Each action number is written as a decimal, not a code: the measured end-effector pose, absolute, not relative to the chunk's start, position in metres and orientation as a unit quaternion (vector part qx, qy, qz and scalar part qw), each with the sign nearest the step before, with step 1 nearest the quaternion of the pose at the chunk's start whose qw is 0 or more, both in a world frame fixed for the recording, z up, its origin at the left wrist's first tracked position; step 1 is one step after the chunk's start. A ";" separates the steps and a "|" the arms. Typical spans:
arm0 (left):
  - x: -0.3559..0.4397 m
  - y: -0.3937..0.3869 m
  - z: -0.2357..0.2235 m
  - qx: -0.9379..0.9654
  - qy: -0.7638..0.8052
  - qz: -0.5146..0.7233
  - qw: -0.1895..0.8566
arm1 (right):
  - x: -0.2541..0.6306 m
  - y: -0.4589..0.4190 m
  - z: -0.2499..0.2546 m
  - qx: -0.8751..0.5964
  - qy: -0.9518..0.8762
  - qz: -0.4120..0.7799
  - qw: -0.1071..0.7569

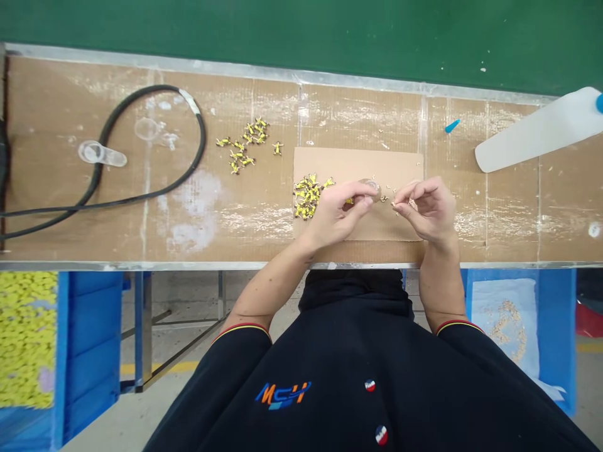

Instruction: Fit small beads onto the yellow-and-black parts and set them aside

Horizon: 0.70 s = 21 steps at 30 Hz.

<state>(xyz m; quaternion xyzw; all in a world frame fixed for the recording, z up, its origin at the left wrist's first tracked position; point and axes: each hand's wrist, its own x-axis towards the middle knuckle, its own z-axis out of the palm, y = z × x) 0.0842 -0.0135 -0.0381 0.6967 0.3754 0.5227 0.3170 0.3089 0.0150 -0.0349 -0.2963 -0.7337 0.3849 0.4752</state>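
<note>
My left hand (pixel 336 210) is over a flat cardboard sheet (pixel 372 229), thumb and forefinger drawn together. At its fingertips is a small clear round piece (pixel 375 189); whether the fingers grip it or something else I cannot tell. A bit of yellow shows beneath that hand. Just left of it lies a pile of small yellow and black figures (pixel 307 196). My right hand (pixel 432 210) pinches a tiny pale piece (pixel 394 204) between thumb and forefinger, its other fingers curled. Between the hands, several tiny pale pieces (pixel 384 198) are scattered on the sheet.
More yellow figures (pixel 249 139) lie farther left, near a looped black cable (pixel 203 135) and a clear plastic scoop-like piece (pixel 110 156). A blue cap (pixel 452 126) and a white bottle (pixel 532 135) are at right. Below the table edge stand blue bins (pixel 89 351).
</note>
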 end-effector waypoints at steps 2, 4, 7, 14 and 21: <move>0.091 -0.015 -0.038 0.701 0.359 0.542 0.293 | 0.304 0.013 -0.036 -0.285 -0.730 0.395 0.479; 0.095 -0.016 -0.039 0.708 0.347 0.553 0.270 | 0.302 0.012 -0.036 -0.278 -0.737 0.398 0.469; 0.097 -0.017 -0.042 0.723 0.338 0.553 0.239 | 0.300 0.011 -0.038 -0.283 -0.743 0.395 0.461; 0.102 -0.015 -0.049 0.731 0.330 0.577 0.157 | 0.293 0.010 -0.042 -0.293 -0.724 0.378 0.498; 0.106 -0.015 -0.054 0.718 0.348 0.587 0.138 | 0.283 0.008 -0.042 -0.273 -0.724 0.344 0.532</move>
